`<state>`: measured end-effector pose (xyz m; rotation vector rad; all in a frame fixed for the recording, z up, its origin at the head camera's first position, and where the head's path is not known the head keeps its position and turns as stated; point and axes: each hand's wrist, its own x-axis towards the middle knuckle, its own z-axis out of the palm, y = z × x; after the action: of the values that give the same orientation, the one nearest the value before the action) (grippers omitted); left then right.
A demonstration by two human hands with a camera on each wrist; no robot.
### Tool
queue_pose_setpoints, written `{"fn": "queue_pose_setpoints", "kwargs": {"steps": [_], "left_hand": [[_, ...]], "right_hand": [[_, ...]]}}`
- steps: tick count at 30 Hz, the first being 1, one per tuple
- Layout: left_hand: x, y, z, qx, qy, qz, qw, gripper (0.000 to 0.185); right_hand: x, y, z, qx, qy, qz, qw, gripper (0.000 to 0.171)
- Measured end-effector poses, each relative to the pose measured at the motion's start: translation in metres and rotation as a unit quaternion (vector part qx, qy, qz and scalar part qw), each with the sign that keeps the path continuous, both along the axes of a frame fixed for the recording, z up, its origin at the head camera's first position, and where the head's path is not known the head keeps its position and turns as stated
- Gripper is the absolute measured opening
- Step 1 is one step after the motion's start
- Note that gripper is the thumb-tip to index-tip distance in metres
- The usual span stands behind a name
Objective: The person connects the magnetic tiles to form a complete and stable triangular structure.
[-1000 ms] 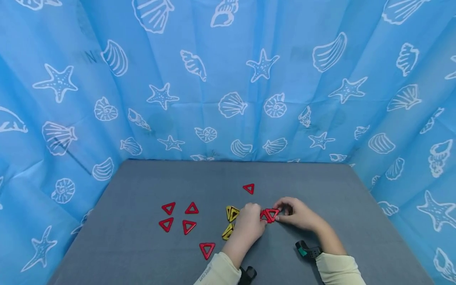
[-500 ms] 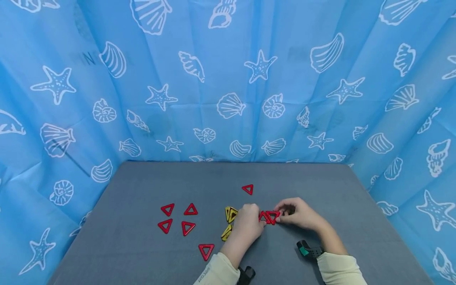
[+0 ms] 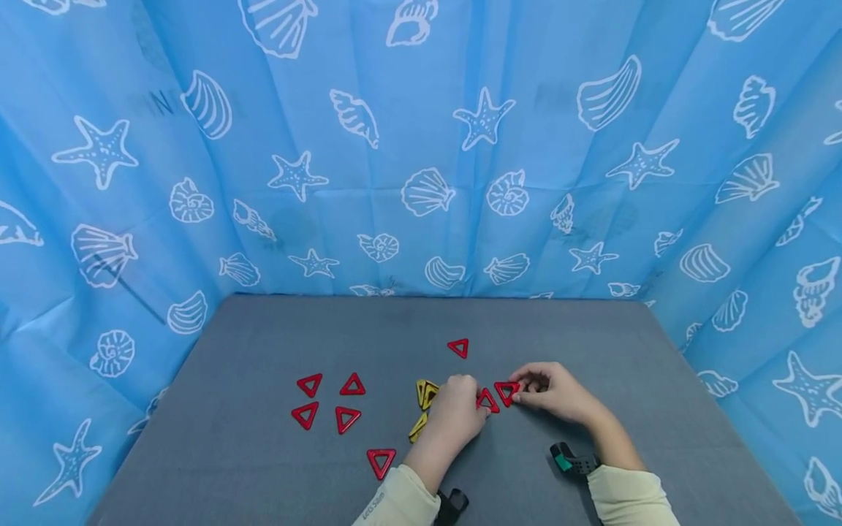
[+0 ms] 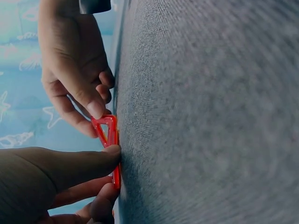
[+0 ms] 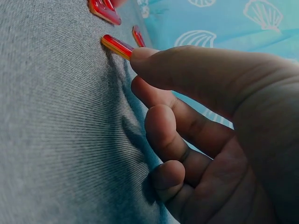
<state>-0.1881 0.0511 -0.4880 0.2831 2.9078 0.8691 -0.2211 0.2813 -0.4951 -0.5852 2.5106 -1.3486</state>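
Grey felt table (image 3: 263, 438), two glossy red hollow triangles — left hand (image 3: 456, 413) pinching one (image 3: 487, 400), right hand (image 3: 551, 392) pinching the other (image 3: 506, 391)

On the table (image 3: 263, 467), two triangles lie side by side near the centre, apart by a small gap: the left piece (image 3: 487, 401) under the left hand (image 3: 455, 415), the right piece (image 3: 506, 391) at its 3 o'clock, touched by the right hand (image 3: 552, 393). A lone triangle (image 3: 459, 348) lies at 11 o'clock of the pair, toward the curtain (image 3: 421, 146) behind the table. At 9 o'clock of the left hand sits a small stack (image 3: 427, 394), with another piece (image 3: 419, 428) before it, perhaps leaning on edge. Further toward 9 o'clock lies a cluster of four (image 3: 329, 402). A single triangle (image 3: 381, 462) lies at 8 o'clock, nearest the person.
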Motion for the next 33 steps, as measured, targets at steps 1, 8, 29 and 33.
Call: {"fn": "queue_pose_setpoints", "kwargs": {"steps": [1,8,29,33], "left_hand": [[-0.001,0.000,0.000,-0.005,0.003,-0.001,1.0000,0.018],[-0.001,0.000,-0.001,-0.038,0.016,0.000,0.9992,0.024],[-0.003,-0.004,-0.001,-0.015,0.007,-0.024,0.9996,0.026],[-0.003,-0.005,0.000,-0.015,-0.001,-0.028,0.9995,0.026]], "right_hand": [[0.000,0.000,0.000,0.002,0.002,0.001,1.000,0.024],[0.000,-0.007,0.001,0.009,0.015,0.005,1.000,0.025],[0.000,-0.009,-0.006,-0.059,0.010,0.040,0.997,0.026],[-0.001,-0.009,-0.008,-0.068,0.012,0.044,0.997,0.026]]}}
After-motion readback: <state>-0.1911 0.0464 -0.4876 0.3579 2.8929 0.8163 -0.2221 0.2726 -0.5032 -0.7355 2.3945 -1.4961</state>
